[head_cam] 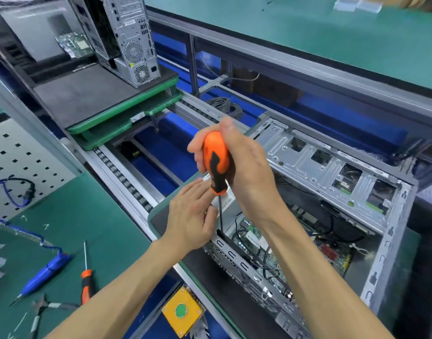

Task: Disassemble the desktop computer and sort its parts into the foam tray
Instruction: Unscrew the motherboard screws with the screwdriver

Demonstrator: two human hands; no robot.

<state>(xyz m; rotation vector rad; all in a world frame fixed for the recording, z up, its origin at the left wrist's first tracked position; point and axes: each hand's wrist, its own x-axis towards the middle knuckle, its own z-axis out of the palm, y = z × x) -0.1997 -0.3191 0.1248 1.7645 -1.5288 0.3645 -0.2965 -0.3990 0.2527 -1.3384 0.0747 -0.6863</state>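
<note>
Item: open computer case [332,192], lying on its side on a dark tray [166,223] at the right of the conveyor; green circuit board [259,243] and black cables visible inside.

Right hand [239,165]: fingers clenched round the orange-and-black handle of a screwdriver [217,165], held upright, shaft pointing down to the near-left edge of the case.

Left hand [190,216]: fingers curled beside the screwdriver shaft, fingertips near or touching it at the case edge; cannot tell whether they pinch it.

Second computer case [129,37]: upright on a dark pad atop stacked green trays [126,111], far left.

Worktop [100,241], green, lower left: blue electric screwdriver [43,275] with coiled blue cord; smaller orange-handled screwdriver [85,282] just beside it; pliers [38,311] near the front edge.

White pegboard [19,157], far left, with a black-and-blue cable [24,192] lying on it.

Yellow box with green button [181,311], below the conveyor rail, front centre.
</note>
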